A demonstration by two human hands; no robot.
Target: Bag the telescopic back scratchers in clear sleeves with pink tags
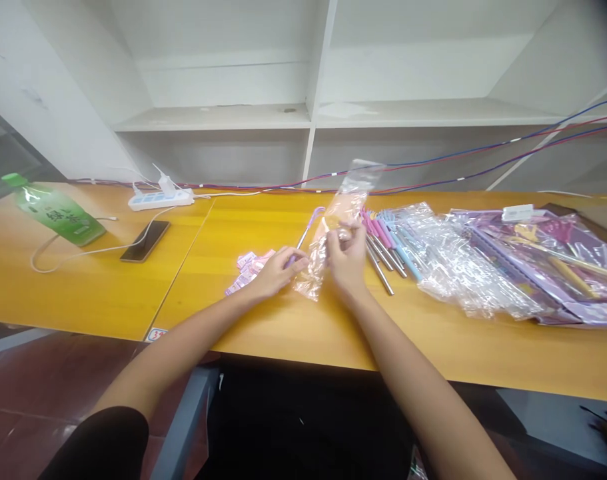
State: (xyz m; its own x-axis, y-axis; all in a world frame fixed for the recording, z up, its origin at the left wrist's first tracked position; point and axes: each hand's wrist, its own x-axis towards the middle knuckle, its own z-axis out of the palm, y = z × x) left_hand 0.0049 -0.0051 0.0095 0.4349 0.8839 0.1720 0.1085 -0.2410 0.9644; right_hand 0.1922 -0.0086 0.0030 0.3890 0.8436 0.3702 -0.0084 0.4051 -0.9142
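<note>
My left hand (277,272) rests low over the table, its thumb and fingers around the near end of a slim stick (304,235) with a silver rod and purple ends, the far one curved. In my right hand (347,257), a long clear plastic bag (354,187) is pinched between the fingers; it stands tilted and looks peach-tinted in the middle. Small pink and purple printed cards (250,268) lie in a loose heap beside my left hand. Just right of my right hand are several similar sticks (383,241) with pink and blue handles and silver rods.
A pile of clear plastic bags (463,273) lies right of the sticks, against a purple box (543,307) of wrapped items. At left are a green bottle (58,212) on its side, a phone (146,241) and a power strip (162,199). Cables (413,163) cross the back.
</note>
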